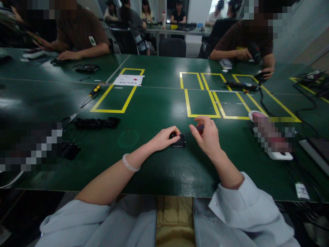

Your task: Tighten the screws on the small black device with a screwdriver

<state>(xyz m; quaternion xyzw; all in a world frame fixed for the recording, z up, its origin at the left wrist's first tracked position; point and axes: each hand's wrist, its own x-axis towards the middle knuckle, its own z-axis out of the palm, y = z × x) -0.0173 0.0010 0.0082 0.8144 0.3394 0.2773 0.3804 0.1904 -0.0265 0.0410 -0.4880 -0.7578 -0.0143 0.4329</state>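
Note:
My left hand [166, 137] is closed on a small black box-shaped part [178, 142], steadying it against the green table [154, 171]. To the right of it, my right hand [208, 135] closes around the dark handle of a screwdriver [200, 128]. The thin shaft points left, toward the side of the black part. Whether its tip touches a screw is too small to tell. Fingers hide the upper left of the part.
Several yellow tape outlines [187, 103] mark the table beyond my hands. A black strip-like part [96, 123] and a yellow-black tool [95, 90] lie left. A white-cased device [280, 156] lies right. Two co-workers sit across; the right one holds a power driver [255, 52].

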